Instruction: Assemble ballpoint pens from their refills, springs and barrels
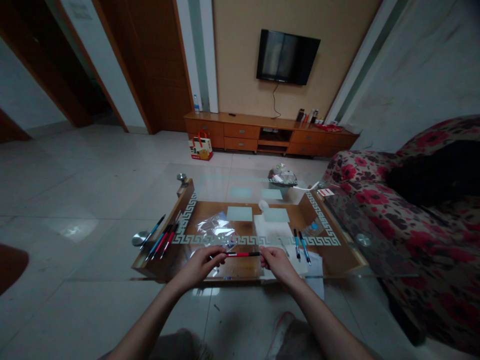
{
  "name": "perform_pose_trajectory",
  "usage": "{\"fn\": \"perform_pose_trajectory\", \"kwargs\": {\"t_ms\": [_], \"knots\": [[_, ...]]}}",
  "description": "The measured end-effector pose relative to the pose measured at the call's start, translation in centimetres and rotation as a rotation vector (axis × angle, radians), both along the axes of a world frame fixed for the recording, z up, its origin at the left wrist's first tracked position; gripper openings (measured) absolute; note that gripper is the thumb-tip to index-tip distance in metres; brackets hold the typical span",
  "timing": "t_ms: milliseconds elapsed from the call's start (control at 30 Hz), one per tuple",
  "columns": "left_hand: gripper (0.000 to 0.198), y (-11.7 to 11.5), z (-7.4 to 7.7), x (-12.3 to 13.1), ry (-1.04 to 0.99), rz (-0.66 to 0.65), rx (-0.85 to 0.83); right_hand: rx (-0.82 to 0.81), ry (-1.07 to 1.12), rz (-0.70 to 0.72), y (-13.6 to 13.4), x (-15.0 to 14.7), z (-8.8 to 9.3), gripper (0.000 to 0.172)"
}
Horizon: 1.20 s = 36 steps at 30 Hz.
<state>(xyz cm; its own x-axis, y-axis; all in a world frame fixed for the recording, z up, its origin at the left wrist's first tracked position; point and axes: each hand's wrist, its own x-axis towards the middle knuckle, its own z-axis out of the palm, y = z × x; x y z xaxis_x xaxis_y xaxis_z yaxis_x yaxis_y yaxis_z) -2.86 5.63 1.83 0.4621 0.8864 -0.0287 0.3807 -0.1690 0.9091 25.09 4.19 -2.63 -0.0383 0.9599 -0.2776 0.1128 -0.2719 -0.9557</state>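
Both my hands hold one red pen [243, 254] level above the glass table [210, 192]. My left hand [204, 263] pinches its left end, where the tip looks dark. My right hand [275, 263] grips its right end with fingers curled. Several pens [159, 240], red and blue, lie in a loose row on the glass to the left. Two blue pens [301, 246] lie to the right of my right hand. A clear plastic bag [216, 227] lies just beyond the held pen.
White paper sheets [273, 231] lie under the glass near the middle. A floral sofa [412, 220] runs along the right. A wooden TV cabinet [270, 135] and wall TV [287, 56] stand at the back, with a red gift bag [200, 146] on the tiled floor.
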Motion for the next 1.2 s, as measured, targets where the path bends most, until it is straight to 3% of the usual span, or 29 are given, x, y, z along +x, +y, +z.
{"fn": "perform_pose_trajectory", "kwargs": {"t_ms": [967, 1200], "knots": [[0.037, 0.1, 0.8, 0.1, 0.041, -0.016, 0.041, 0.033, 0.047, 0.014, 0.0, -0.1, 0.3, 0.051], [0.041, 0.2, 0.3, 0.0, 0.008, 0.025, 0.016, 0.034, 0.046, 0.030, -0.2, -0.2, 1.0, 0.050]]}}
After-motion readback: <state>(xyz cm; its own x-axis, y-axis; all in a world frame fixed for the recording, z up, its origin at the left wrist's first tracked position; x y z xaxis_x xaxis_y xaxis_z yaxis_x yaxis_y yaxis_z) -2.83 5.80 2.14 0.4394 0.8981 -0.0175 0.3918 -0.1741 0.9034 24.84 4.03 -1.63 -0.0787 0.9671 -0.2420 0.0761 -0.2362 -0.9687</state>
